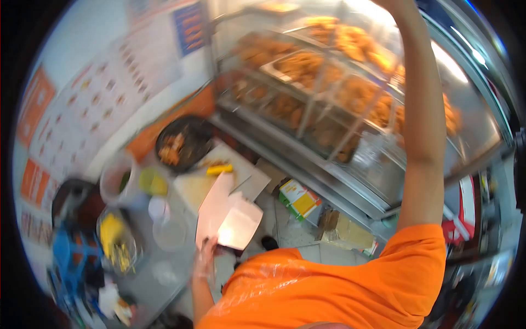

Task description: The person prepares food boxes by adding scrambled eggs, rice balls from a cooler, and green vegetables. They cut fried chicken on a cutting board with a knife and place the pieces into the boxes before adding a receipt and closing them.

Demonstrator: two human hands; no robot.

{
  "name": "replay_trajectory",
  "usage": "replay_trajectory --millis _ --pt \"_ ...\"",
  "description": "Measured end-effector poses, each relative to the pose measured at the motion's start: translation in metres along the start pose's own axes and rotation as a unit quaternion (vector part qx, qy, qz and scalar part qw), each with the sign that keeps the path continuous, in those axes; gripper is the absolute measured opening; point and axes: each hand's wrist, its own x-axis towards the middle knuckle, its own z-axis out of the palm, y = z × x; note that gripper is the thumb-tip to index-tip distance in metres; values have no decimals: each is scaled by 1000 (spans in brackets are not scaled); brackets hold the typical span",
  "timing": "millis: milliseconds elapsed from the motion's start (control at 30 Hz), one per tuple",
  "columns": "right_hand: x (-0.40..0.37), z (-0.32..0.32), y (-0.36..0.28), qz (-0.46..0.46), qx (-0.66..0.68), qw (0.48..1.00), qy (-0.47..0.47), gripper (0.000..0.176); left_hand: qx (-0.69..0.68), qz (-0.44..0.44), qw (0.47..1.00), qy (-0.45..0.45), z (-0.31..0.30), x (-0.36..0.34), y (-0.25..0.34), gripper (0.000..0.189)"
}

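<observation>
in the left hand [204,255] an open paper box [240,222] is pinched by its near edge, held just beyond it, long flap aimed at the white board [189,192]; right arm [423,142] is stretched up across the food cabinet [298,151], right hand cut off, grip can't be told

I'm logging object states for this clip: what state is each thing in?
Box: open, held
Left hand: gripping the box
Right arm: raised, grip not visible
Cabinet: lit, stocked with fried food
Pan: partly filled with food pieces
Yellow tool: lying on the board
Tub: apparently open, contents blurred
</observation>
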Motion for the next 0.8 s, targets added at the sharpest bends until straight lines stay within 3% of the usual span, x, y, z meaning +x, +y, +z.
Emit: replay_trajectory --millis 33,100,133,167,200,267,333,367,467,533,600,633,733,800 --pt "-28 -1 -44 24 155 988 -14 23 -1 -9 1000 25 -1 -2 -4 56" --pt "-110 11 -148 55 425 891 -151 28 -22 17 998 54 11 -19 9 33" --pt "-148 40 -184 -111 534 802 -242 32 -48 -23 998 42 3 -15 3 30" --pt "-197 48 -233 -58 636 638 -430 39 -39 31 998 23 0 -17 -7 29" --pt "-244 55 -284 -26 677 525 -514 44 -30 -32 999 -2 -12 -14 -21 58" --pt "-333 66 -362 1 732 340 -590 51 -115 25 993 5 -12 -25 -53 56" --pt "-377 65 -408 26 736 165 -657 48 -95 -28 995 17 -10 -48 -34 57" --pt "-388 67 -421 37 738 122 -663 44 -92 -45 992 68 0 -71 -5 54" --pt "-411 77 -439 53 725 29 -686 37 -79 -8 986 147 0 -67 -44 51" --pt "-417 83 -457 54 706 -18 -706 34 -89 -61 982 155 -7 -80 -55 53" --pt "-411 52 -477 60 685 -77 -722 29 -21 57 979 193 -10 -124 -56 60" --pt "-412 49 -486 53 680 -87 -727 29 -75 82 974 197 -14 -122 -81 66" --pt "-399 45 -521 -7 656 -109 -746 26 -80 70 968 227 -28 -144 -79 72" --pt "-377 33 -547 -21 606 -48 -794 25 -28 85 965 246 -51 -159 -79 73"
